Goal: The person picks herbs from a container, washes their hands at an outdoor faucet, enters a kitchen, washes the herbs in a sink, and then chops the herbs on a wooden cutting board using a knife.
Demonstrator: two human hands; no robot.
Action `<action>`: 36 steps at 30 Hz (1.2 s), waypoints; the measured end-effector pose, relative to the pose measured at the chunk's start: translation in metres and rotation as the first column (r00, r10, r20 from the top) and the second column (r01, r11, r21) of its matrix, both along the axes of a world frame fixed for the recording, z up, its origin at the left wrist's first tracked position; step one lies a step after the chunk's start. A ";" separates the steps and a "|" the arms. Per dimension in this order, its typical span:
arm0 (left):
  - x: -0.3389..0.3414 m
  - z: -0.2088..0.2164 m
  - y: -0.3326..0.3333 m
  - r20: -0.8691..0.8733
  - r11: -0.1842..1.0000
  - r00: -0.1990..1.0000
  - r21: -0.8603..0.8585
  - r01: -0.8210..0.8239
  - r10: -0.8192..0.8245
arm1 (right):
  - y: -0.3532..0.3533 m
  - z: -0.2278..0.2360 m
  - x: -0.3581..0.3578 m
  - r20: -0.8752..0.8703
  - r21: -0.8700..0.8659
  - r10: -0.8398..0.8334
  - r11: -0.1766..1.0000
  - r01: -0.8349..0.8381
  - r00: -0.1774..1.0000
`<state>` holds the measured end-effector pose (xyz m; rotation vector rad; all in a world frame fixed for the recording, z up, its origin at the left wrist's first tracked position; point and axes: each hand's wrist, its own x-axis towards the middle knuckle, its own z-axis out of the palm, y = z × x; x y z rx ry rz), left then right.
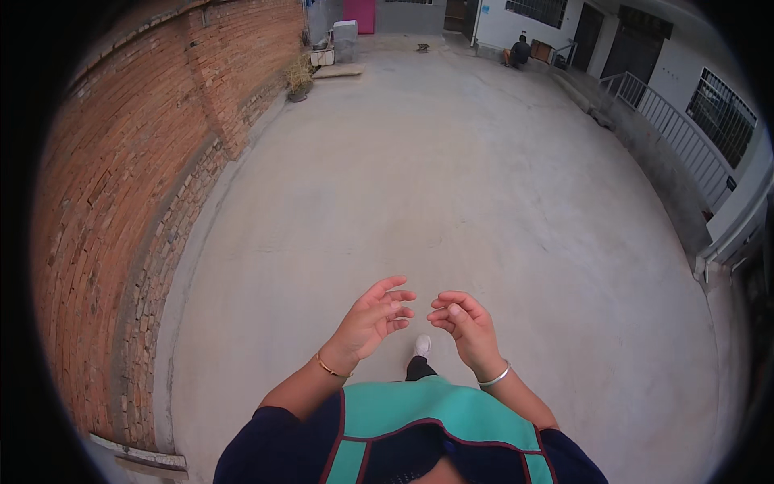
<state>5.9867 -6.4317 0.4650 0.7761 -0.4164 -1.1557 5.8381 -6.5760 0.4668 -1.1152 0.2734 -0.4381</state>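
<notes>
— Head view is showing both hands raised in front of the chest, is that right?

— Yes. The left hand (372, 319) is hovering with fingers loosely spread and curling inward, grasping nothing. The right hand (466, 321) is floating just beside it, fingers bent toward the palm but not clenched, also carrying nothing. The fingertips of the two are pointing at each other, near but apart.

— Anything on the wrists?

— A thin gold bangle (330, 368) is sitting on the left wrist, and a silver bangle (494, 377) is circling the right one.

— And beneath them?

— A white shoe (422, 346) is showing between the wrists, resting on the concrete yard floor (451, 185). A teal vest with dark trim (427, 415) is filling the lower edge.

— Farther out?

— A red brick wall (137, 202) is running along the left. A white railing (677, 133) is lining the right side by a white building. Far off, a person (520, 52) is sitting near a doorway, and a pink door (359, 14) is standing at the far end.
</notes>
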 end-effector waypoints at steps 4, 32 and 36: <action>0.126 -0.022 -0.116 -0.006 0.999 1.000 0.039 -0.014 0.015 | -0.121 -0.019 0.136 -0.016 0.005 0.031 1.000 -0.031 0.999; 1.064 -0.054 -0.858 -0.033 0.998 0.999 0.057 -0.005 0.007 | -0.862 -0.046 1.074 -0.005 0.041 -0.016 0.999 0.016 1.000; 1.194 -0.046 -0.941 -0.043 0.987 0.990 0.103 -0.126 0.131 | -0.966 -0.029 1.227 -0.028 -0.007 0.122 0.992 -0.123 0.992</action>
